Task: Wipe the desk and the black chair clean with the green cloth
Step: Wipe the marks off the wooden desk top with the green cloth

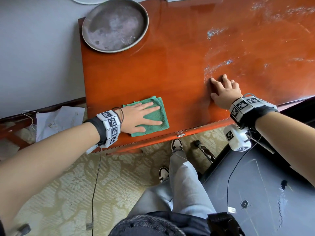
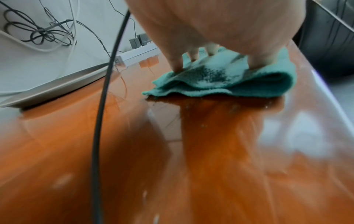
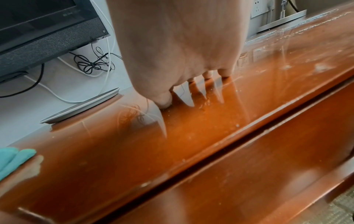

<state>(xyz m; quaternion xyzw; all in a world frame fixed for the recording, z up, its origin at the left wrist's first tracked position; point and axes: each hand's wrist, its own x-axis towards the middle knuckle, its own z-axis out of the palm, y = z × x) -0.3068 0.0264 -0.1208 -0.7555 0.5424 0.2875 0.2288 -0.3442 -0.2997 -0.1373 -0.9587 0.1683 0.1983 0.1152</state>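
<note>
Left hand (image 1: 139,116) lies flat on the green cloth (image 1: 153,118), lower centre; right hand (image 1: 225,92) spread on the desk (image 1: 170,65). Round tray (image 1: 115,25) upper left. Only the right wrist view shows a monitor (image 3: 44,28).

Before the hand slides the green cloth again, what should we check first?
1. Left hand flat on the folded green terry cloth: ok.
2. Cloth lying on the glossy red-brown wooden desk: ok.
3. Right hand bracing on the desk, off the cloth: ok.
4. White smears wiped: not ok.
5. Round grey metal tray away from the cloth: ok.
6. Black chair wiped: not ok, spots show.
</note>
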